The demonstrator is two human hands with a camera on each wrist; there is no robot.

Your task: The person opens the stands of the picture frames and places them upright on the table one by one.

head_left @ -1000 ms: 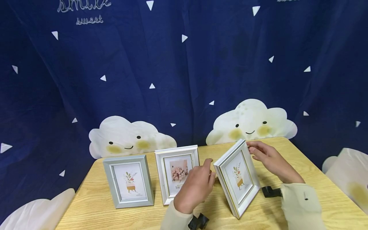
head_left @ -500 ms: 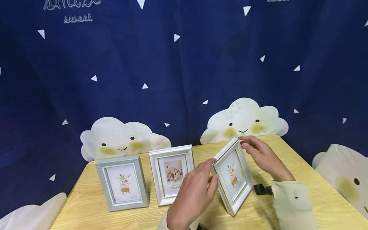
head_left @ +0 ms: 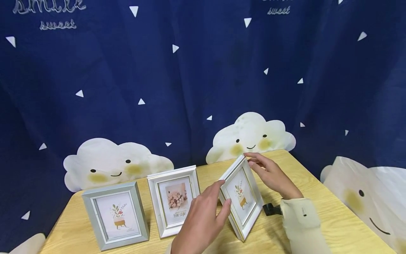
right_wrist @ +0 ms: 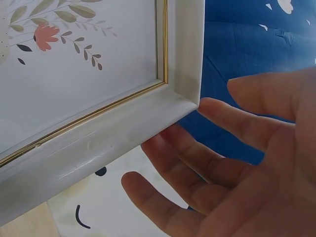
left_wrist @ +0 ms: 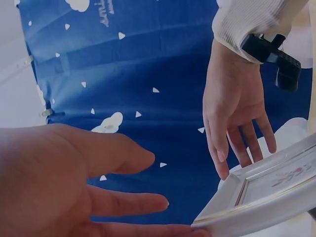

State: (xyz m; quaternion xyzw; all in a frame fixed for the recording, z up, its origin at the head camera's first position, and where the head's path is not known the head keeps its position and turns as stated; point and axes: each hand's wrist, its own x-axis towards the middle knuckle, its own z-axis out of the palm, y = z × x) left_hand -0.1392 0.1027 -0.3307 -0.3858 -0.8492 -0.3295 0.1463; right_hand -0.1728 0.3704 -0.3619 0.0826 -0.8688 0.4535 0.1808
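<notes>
A white picture frame (head_left: 241, 195) with thin gold lines and a potted-plant print stands upright, turned at an angle, on the right of the table. At its upper left corner, my left hand (head_left: 201, 217) touches the edge with its index fingertip, the thumb held apart. My right hand (head_left: 274, 176) has its fingers at the upper right corner; in the right wrist view the index fingertip touches the corner, with other fingers partly behind the edge. Left of it stand a white frame (head_left: 174, 199) with a pink flower picture, partly hidden by my left hand, and a grey-green frame (head_left: 116, 217) with a plant print.
The frames stand on a light wooden table (head_left: 304, 183). Behind it hangs a dark blue curtain (head_left: 158, 70) with white triangles and smiling clouds. A black wrist mount (head_left: 271, 209) juts from the right sleeve (head_left: 299, 220) near the frame.
My left hand has moved up to the right frame's left corner, its index fingertip now touching it. My right hand stays at the other corner. The view has shifted to the right.
</notes>
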